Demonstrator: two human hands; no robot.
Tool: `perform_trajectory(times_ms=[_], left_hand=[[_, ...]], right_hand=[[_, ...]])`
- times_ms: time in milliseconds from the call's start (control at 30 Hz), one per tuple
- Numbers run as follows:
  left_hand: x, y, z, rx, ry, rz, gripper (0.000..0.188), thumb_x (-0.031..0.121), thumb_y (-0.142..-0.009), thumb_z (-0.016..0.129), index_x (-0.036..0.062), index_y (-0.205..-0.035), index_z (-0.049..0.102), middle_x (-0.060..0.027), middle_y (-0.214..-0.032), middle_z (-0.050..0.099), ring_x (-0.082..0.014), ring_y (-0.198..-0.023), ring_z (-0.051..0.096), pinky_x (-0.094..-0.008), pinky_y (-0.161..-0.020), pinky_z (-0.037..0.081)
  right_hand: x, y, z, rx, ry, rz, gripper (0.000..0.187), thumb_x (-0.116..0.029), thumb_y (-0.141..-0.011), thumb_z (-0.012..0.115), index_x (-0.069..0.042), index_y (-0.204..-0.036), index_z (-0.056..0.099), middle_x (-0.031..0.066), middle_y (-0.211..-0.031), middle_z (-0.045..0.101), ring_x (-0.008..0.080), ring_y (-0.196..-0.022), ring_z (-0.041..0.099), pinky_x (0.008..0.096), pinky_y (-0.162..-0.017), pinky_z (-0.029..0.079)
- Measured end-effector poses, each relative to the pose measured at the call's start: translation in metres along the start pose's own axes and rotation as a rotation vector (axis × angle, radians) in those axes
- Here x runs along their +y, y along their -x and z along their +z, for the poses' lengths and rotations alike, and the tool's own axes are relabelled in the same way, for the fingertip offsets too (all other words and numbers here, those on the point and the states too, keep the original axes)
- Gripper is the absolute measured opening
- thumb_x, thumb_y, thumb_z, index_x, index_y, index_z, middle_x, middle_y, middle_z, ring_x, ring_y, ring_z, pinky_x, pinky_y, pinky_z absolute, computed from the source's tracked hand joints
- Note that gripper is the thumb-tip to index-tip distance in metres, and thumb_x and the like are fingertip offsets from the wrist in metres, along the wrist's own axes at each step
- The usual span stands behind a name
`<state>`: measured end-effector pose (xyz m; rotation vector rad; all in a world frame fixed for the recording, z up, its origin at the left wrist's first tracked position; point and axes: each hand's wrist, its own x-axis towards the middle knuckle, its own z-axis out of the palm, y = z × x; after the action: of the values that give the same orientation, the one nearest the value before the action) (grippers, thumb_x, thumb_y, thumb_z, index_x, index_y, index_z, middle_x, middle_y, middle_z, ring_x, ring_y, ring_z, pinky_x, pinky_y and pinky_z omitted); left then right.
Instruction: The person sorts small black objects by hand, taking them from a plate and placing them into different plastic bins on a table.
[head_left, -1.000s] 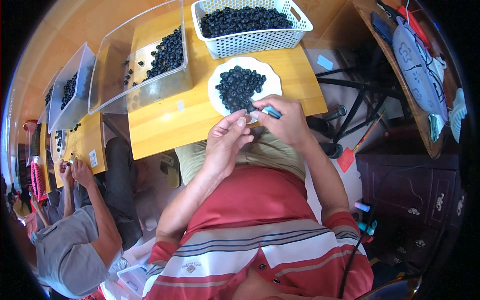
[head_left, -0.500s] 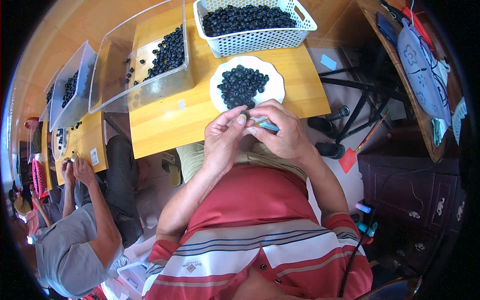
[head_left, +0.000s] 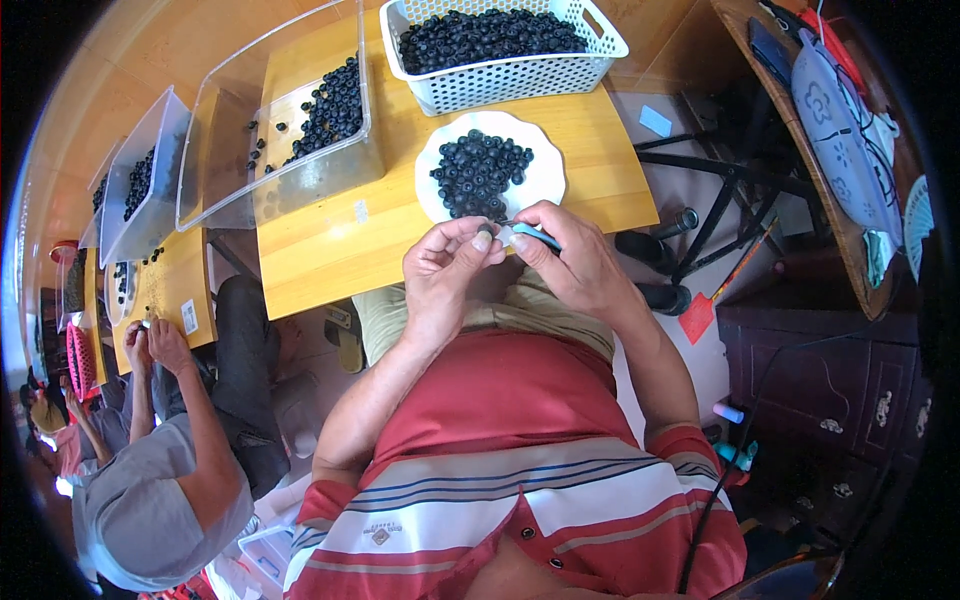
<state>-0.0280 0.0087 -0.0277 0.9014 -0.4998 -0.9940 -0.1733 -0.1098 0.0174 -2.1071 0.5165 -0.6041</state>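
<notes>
My left hand (head_left: pixel 442 268) is closed, pinching one dark blueberry (head_left: pixel 486 229) between thumb and fingertips at the table's front edge. My right hand (head_left: pixel 575 262) grips a small tool with a blue and black handle (head_left: pixel 537 238); its pale, thin tip meets the blueberry, and its exact kind is not clear. Just beyond both hands lies a white scalloped plate (head_left: pixel 548 180), with a heap of blueberries (head_left: pixel 480 170) on it.
Behind the plate stands a white perforated basket (head_left: pixel 510 88) full of blueberries. A clear plastic bin (head_left: pixel 320 170) with more berries sits to the left on the wooden table (head_left: pixel 330 250). Further left, another person (head_left: pixel 160 490) works at a second table. A red fly swatter (head_left: pixel 697 318) is at right.
My right hand has turned slightly, so more of the tool's handle and pale tip shows at the blueberry. The left hand keeps its pinch. The view has shifted a little.
</notes>
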Motion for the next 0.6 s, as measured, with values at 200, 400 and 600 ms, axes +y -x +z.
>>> perform_trajectory(times_ms=[200,400,600], left_hand=[[0.001,0.001,-0.002,0.002,0.069,-0.047,0.024,0.005,-0.096,0.061,-0.0028,-0.119,0.063,-0.0107,-0.103,0.069,-0.0158,-0.091,0.068,-0.0306,-0.083,0.059],[0.001,0.003,-0.003,-0.008,0.149,-0.089,0.025,0.005,-0.097,0.06,-0.0029,-0.12,0.063,-0.0111,-0.104,0.069,-0.0158,-0.091,0.067,-0.0302,-0.083,0.06],[0.0,0.005,-0.009,-0.089,0.204,-0.107,0.022,0.003,-0.096,0.06,-0.0026,-0.117,0.063,-0.0122,-0.104,0.069,-0.0171,-0.088,0.069,-0.0299,-0.08,0.061]], right_hand=[[-0.001,-0.003,0.0,-0.003,-0.016,-0.049,0.027,-0.025,-0.094,0.062,0.0,-0.101,0.062,0.0195,-0.092,0.066,0.0372,-0.085,0.066,0.0419,-0.073,0.051],[0.009,-0.003,0.004,0.0,0.054,-0.133,0.023,-0.018,-0.092,0.065,0.001,-0.107,0.064,0.0152,-0.091,0.067,0.0298,-0.082,0.067,0.0369,-0.074,0.052],[0.003,-0.003,0.003,-0.021,0.141,-0.223,0.022,-0.016,-0.092,0.065,0.0,-0.107,0.064,0.0152,-0.091,0.066,0.0331,-0.08,0.066,0.0381,-0.07,0.052]])
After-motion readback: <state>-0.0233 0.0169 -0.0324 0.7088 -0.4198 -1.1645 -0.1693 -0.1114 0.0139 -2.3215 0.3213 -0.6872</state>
